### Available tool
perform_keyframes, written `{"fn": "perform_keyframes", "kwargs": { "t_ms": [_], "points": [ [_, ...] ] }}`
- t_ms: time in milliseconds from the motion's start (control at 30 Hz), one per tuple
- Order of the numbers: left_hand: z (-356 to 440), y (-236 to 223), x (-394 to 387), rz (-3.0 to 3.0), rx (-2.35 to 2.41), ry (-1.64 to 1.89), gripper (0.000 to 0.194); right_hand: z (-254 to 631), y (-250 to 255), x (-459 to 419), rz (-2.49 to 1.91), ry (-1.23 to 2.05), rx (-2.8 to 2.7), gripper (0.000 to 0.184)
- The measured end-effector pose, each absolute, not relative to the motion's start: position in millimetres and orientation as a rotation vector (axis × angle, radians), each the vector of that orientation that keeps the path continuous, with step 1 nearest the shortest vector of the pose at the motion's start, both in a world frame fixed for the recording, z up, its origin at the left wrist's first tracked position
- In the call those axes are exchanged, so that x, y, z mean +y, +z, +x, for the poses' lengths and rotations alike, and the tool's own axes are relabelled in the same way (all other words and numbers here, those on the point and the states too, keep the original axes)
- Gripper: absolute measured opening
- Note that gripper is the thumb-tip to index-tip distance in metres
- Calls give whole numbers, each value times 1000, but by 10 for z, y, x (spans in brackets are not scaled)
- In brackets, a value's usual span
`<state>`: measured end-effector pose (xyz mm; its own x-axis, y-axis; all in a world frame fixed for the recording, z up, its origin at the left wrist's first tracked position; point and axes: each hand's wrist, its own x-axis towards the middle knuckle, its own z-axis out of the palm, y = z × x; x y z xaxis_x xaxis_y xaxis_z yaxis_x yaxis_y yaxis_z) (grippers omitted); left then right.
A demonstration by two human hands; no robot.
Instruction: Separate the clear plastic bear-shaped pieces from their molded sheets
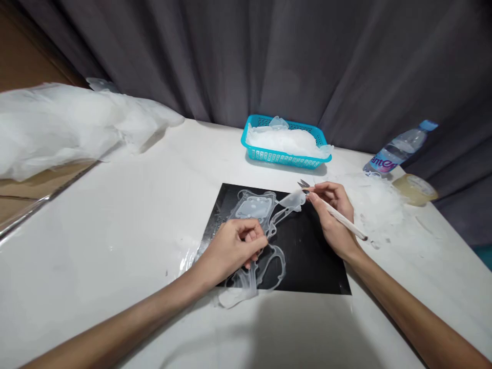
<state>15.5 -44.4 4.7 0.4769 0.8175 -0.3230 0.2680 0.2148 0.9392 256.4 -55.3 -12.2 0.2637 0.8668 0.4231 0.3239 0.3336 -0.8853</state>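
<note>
A translucent rubbery gasket-like part [257, 211] with thin flash around it lies on a black mat [307, 256]. My left hand [234, 248] is closed, pinching the part near its middle and holding it down. My right hand [333, 218] is closed on a pair of small white-handled snips [338, 215], whose blades point up-left at a flap of thin film [294, 199] at the part's upper right edge.
A turquoise basket [286, 157] with translucent pieces stands at the back. Right of the mat lie a heap of film scraps [374, 202], a water bottle [397, 151] and a tape roll [417, 188]. A big white plastic bag [65, 125] lies far left. A dark curtain hangs behind.
</note>
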Motion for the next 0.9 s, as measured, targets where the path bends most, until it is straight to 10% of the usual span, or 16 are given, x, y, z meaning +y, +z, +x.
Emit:
{"fn": "perform_keyframes", "kwargs": {
  "t_ms": [333, 667, 900],
  "points": [
    [152, 86, -326, 2114, 966, 926, 46, 2376, 24, -803, -1131, 887, -1586, 24],
    [84, -2, -193, 2258, 818, 738, 16, 2453, 67, -872, -1178, 272, -1791, 41],
    [39, -43, -245, 2795, 699, 876, 8, 2228, -104, -983, -1352, 113, -1971, 19]
  ]
}}
